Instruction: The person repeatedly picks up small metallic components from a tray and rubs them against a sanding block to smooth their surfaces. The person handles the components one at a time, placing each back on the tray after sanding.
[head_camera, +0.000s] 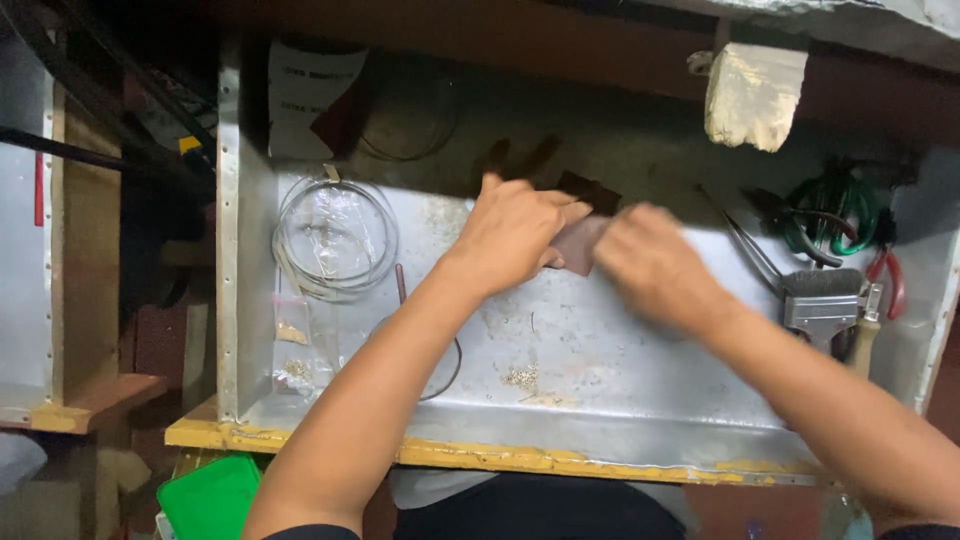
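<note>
A small brown sheet (580, 243) is held between the left hand (515, 232) and blurred right hand (650, 262), each grip seemingly closed on it, above the metal-lined counter (600, 370); steady, two-handed control is judged necessary next.

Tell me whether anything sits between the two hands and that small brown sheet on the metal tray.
Nothing visible does. The left hand and the blurred right hand both touch the small brown rectangular sheet over the dull metal tray.
</note>
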